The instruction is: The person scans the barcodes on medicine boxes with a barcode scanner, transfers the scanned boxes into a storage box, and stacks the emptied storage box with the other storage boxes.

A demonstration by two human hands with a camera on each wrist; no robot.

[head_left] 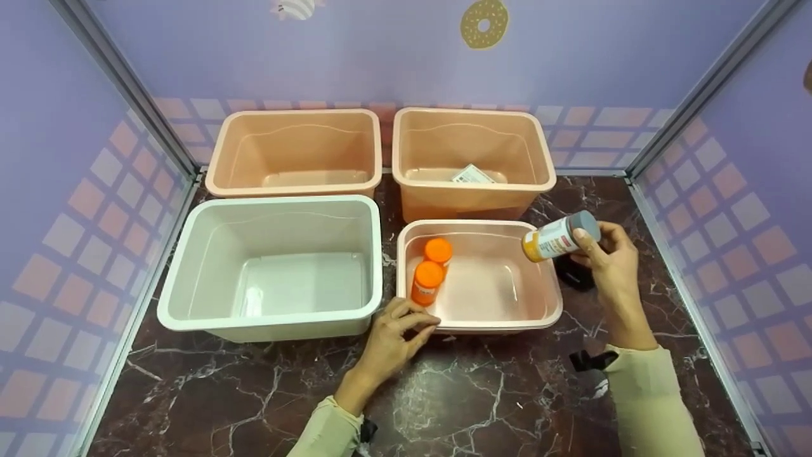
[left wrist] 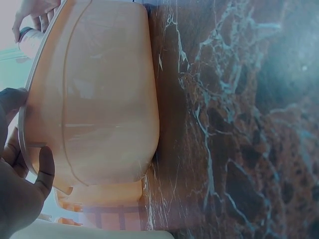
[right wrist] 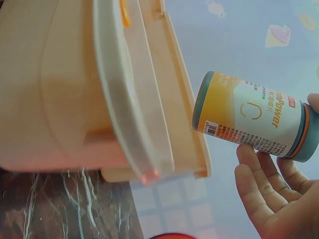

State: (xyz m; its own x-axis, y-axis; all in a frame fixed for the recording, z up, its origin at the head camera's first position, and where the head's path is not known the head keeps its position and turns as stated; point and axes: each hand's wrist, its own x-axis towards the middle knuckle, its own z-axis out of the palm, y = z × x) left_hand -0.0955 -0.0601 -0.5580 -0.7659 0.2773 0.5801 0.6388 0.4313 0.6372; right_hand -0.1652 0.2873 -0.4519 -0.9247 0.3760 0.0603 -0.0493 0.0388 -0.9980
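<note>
My right hand (head_left: 612, 260) holds a supplement bottle (head_left: 550, 238) by its grey-green lid, tilted above the right rim of the pink bin (head_left: 482, 304). In the right wrist view the bottle (right wrist: 249, 114) shows a white and yellow label, with fingers (right wrist: 264, 184) along its lid end. My left hand (head_left: 393, 336) grips the pink bin's front left corner. The left wrist view shows the thumb (left wrist: 46, 167) outside the rim and other fingers over it. Inside that bin, two orange pill bottles with orange lids, a nearer one (head_left: 427, 283) and a farther one (head_left: 438, 250), stand at the left.
A pale green bin (head_left: 269, 324) stands left of the pink one. Behind are two orange bins, left (head_left: 295, 190) and right (head_left: 469, 197); the right one contains a white printed item (head_left: 472, 174). A black object (head_left: 574, 274) lies right of the pink bin, partly hidden.
</note>
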